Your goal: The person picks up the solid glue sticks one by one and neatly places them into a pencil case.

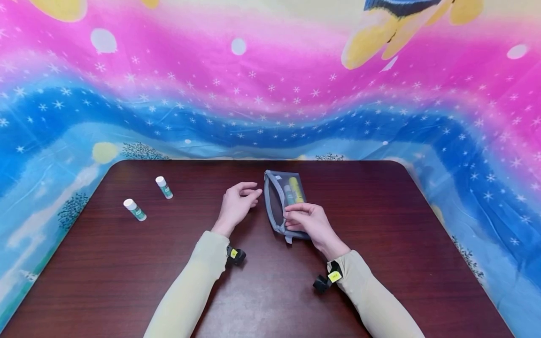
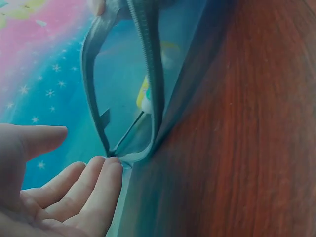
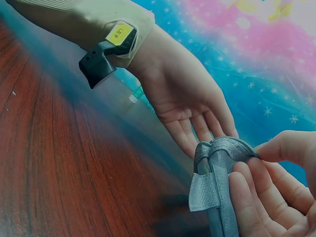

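A grey see-through zip pouch [image 1: 274, 206] stands near the table's middle, its zipped mouth gaping to the left. Through its side show a green-and-white glue stick [image 1: 289, 194] and a yellow stick [image 1: 296, 188]. My right hand [image 1: 312, 224] pinches the near part of the mouth's edge between thumb and fingers, as the right wrist view shows at the zip [image 3: 242, 145]. Just left of the pouch, my left hand [image 1: 237, 204] holds nothing, its fingers loosely extended. In the left wrist view its fingertips [image 2: 112, 165] are right at the end of the mouth.
Two white-capped glue sticks with green labels lie at the left of the table, one farther back [image 1: 165, 188] and one nearer [image 1: 136, 211]. A patterned cloth [image 1: 270, 94] hangs behind the brown table [image 1: 253, 291]. Black cameras [image 1: 236, 256] are strapped to both wrists.
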{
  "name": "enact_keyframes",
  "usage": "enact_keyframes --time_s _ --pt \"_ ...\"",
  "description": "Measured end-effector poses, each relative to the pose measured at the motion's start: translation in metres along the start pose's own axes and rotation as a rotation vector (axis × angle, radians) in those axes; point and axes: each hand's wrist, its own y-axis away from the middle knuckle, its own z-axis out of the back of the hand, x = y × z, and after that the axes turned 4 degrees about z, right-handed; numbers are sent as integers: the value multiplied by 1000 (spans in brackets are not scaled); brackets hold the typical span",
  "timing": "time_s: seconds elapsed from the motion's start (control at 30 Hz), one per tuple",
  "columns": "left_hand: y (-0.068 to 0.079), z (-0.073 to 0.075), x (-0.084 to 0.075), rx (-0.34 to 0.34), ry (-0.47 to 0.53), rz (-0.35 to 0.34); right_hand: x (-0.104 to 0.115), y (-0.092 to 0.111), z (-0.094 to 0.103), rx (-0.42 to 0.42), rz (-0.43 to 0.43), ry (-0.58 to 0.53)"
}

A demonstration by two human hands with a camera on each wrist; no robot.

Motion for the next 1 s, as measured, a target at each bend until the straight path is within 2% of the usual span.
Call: enact_keyframes --time_s 0.57,1.0 --pt "1 27 0 -113 84 -91 0 0 -1 1 7 -1" --pt "2 47 0 -178 151 -83 -1 1 1 11 7 5"
